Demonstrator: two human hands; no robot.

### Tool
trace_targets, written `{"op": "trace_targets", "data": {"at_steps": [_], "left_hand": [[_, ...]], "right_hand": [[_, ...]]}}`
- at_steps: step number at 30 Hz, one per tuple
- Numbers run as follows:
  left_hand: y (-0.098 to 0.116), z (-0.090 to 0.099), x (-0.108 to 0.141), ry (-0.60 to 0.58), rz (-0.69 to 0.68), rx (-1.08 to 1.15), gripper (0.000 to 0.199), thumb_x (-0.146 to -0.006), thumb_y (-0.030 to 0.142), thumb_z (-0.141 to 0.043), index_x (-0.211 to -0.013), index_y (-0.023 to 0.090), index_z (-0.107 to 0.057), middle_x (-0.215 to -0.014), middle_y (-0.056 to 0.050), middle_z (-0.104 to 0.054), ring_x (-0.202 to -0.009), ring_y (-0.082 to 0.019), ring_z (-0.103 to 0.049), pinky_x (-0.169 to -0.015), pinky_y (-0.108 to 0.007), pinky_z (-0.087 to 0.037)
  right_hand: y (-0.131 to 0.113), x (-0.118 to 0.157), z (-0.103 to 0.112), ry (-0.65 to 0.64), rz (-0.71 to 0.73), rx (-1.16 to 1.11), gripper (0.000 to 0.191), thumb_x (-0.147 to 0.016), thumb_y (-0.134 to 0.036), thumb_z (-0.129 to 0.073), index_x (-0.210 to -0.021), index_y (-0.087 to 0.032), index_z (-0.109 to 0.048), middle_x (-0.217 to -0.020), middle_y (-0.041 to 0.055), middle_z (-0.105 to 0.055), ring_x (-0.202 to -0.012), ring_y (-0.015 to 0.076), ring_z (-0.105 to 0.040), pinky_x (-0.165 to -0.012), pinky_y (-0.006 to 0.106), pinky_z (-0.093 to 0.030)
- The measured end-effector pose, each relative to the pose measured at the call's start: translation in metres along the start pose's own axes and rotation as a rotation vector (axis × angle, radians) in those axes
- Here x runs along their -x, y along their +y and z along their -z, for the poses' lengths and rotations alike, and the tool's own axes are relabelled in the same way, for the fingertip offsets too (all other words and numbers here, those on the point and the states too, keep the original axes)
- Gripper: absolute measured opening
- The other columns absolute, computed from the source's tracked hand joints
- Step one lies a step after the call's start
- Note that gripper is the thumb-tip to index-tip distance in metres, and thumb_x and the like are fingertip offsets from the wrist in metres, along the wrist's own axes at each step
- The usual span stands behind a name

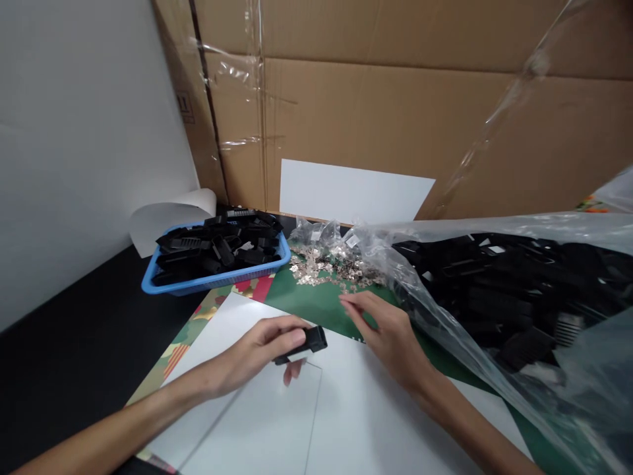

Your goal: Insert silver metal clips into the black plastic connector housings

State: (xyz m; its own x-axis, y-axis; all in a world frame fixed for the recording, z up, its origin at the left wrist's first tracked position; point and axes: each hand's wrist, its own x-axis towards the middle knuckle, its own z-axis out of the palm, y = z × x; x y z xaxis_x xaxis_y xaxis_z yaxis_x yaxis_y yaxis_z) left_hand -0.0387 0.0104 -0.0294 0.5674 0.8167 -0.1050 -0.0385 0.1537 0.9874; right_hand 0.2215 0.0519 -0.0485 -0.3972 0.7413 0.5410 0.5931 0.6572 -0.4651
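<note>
A black plastic part is gripped in my left hand, thumb on top, held above the white sheet. To its right, my right hand has thumb and index finger pinched together at the near edge of a pile of small shiny metal pieces. Whatever lies between those fingertips is too small to make out. The metal pieces are spread on a green surface, in front of crumpled clear plastic bags.
At the left stands a blue basket heaped with black parts. A large clear plastic bag of black parts fills the right side. Behind are a cardboard box and a white paper leaning on it.
</note>
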Motion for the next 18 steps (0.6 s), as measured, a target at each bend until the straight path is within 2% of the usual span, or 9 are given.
{"op": "trace_targets", "data": {"at_steps": [3,6,9,11,14,18], "left_hand": [[-0.010,0.002,-0.004,0.082,-0.022,0.026,0.043,-0.084,0.039,-0.085,-0.119,0.021,-0.067,-0.094,-0.001,-0.067,-0.080,-0.016,-0.065,-0.071,-0.027,-0.048],[-0.017,0.003,-0.007,0.193,-0.067,-0.101,0.040,-0.073,0.029,-0.094,-0.104,0.019,-0.069,-0.099,-0.001,-0.066,-0.092,-0.016,-0.063,-0.080,-0.027,-0.048],[-0.018,0.001,-0.008,0.200,-0.088,-0.153,0.038,-0.073,0.027,-0.094,-0.102,0.019,-0.071,-0.101,-0.001,-0.068,-0.094,-0.016,-0.063,-0.083,-0.028,-0.049],[-0.016,-0.002,-0.007,0.168,-0.094,-0.121,0.037,-0.075,0.027,-0.093,-0.103,0.020,-0.069,-0.110,-0.003,-0.072,-0.105,-0.019,-0.066,-0.090,-0.030,-0.050],[-0.011,-0.008,-0.003,0.171,-0.099,-0.096,0.033,-0.079,0.025,-0.090,-0.098,0.020,-0.064,-0.122,-0.007,-0.074,-0.120,-0.023,-0.067,-0.102,-0.035,-0.052],[-0.008,-0.013,0.003,0.244,-0.143,-0.263,0.027,-0.083,0.026,-0.086,-0.090,0.021,-0.060,-0.121,-0.007,-0.078,-0.114,-0.022,-0.073,-0.098,-0.033,-0.056]], "right_hand": [[-0.022,0.007,0.016,-0.070,-0.157,-0.252,0.014,-0.104,-0.027,-0.062,-0.104,-0.021,-0.074,-0.092,0.0024,-0.071,-0.082,0.0161,-0.069,-0.074,0.026,-0.053],[-0.038,0.015,0.024,-0.128,-0.263,-0.428,0.015,-0.102,-0.030,-0.066,-0.100,-0.025,-0.079,-0.094,0.0017,-0.071,-0.086,0.0162,-0.069,-0.077,0.026,-0.052],[-0.048,0.020,0.022,-0.104,-0.302,-0.538,0.014,-0.099,-0.029,-0.069,-0.107,-0.029,-0.081,-0.097,0.0011,-0.072,-0.089,0.0161,-0.069,-0.079,0.026,-0.052],[-0.053,0.022,0.018,-0.051,-0.325,-0.543,0.015,-0.097,-0.028,-0.072,-0.109,-0.029,-0.080,-0.092,0.0001,-0.073,-0.083,0.0153,-0.069,-0.076,0.025,-0.053],[-0.059,0.023,0.013,-0.008,-0.427,-0.498,0.008,-0.092,-0.029,-0.075,-0.097,-0.025,-0.080,-0.085,-0.0004,-0.075,-0.074,0.0146,-0.067,-0.071,0.025,-0.052],[-0.063,0.022,0.017,-0.047,-0.548,-0.521,0.013,-0.091,-0.034,-0.075,-0.085,-0.024,-0.079,-0.078,-0.0009,-0.074,-0.072,0.0151,-0.068,-0.071,0.024,-0.053]]}}
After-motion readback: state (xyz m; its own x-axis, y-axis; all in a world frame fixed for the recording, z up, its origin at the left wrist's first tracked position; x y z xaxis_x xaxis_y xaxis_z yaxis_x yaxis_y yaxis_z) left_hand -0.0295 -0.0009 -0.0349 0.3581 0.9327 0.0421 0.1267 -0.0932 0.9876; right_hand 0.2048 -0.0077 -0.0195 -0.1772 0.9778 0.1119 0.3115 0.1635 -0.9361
